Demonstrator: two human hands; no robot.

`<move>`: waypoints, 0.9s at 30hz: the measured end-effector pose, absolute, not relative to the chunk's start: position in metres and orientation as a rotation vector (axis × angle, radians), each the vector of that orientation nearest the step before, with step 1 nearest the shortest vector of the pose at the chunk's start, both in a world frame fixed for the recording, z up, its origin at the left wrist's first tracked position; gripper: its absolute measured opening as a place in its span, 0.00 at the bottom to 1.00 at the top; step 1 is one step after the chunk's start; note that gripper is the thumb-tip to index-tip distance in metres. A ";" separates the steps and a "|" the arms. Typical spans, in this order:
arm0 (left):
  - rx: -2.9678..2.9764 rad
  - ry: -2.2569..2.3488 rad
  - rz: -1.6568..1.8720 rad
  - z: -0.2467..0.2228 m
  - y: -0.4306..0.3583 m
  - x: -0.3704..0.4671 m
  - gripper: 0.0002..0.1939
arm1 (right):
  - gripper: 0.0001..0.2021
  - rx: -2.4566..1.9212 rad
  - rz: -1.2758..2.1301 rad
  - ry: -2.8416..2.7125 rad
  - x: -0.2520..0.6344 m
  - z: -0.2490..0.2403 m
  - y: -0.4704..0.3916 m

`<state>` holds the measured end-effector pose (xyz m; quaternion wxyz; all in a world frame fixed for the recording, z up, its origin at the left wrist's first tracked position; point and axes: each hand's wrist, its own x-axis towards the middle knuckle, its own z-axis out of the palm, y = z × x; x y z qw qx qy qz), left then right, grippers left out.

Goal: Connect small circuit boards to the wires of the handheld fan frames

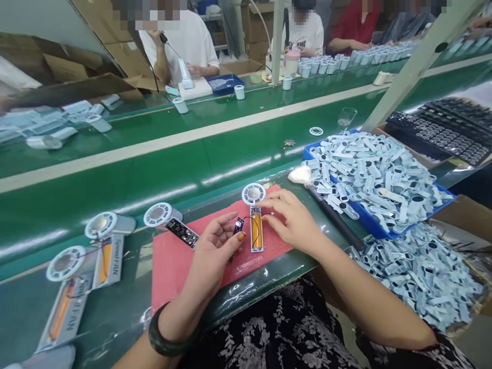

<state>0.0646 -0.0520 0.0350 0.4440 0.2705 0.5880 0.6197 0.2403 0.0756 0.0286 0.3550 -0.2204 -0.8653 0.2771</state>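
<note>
On a red mat point(172, 277) lies a light-blue fan unit point(254, 194) with an open handle showing an orange battery point(257, 230) and thin wires. My left hand point(219, 241), left of it, pinches a small dark circuit board point(239, 224) between thumb and fingers. My right hand point(288, 215) is at the unit's right side, its thumb and index finger closed near a thin dark wire with a small white connector point(272, 213). A second dark circuit board point(182, 233) lies beside my left hand, against another fan unit point(157, 214).
Two opened fan units point(103, 225) point(66, 263) lie at the left. A black-handled tool point(338, 218) and a blue tray point(357, 212) heaped with light-blue parts are at the right. Across the green conveyor point(161, 169) several people sit, with cups.
</note>
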 end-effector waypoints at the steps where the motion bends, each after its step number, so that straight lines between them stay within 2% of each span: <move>1: 0.674 1.457 1.544 0.033 -0.051 0.064 0.28 | 0.16 -0.561 0.719 -2.223 0.238 0.028 0.075; 8: 0.518 1.333 1.552 0.033 -0.045 0.066 0.25 | 0.04 -0.697 0.899 -1.849 0.216 0.025 0.075; 11: 0.429 1.246 1.542 0.036 -0.042 0.066 0.25 | 0.11 -0.703 0.915 -1.915 0.199 0.030 0.074; 13: 0.387 1.222 1.546 0.037 -0.041 0.065 0.27 | 0.14 -0.675 0.846 -2.037 0.191 0.034 0.073; 16: 0.378 1.220 1.561 0.035 -0.041 0.064 0.29 | 0.07 -0.639 0.608 -2.191 0.189 0.038 0.072; 19: 0.403 1.239 1.571 0.032 -0.041 0.065 0.26 | 0.06 -0.600 0.460 -2.268 0.194 0.038 0.071; 27: 0.611 1.380 1.630 0.032 -0.037 0.066 0.24 | 0.05 -0.593 0.321 -2.381 0.201 0.040 0.070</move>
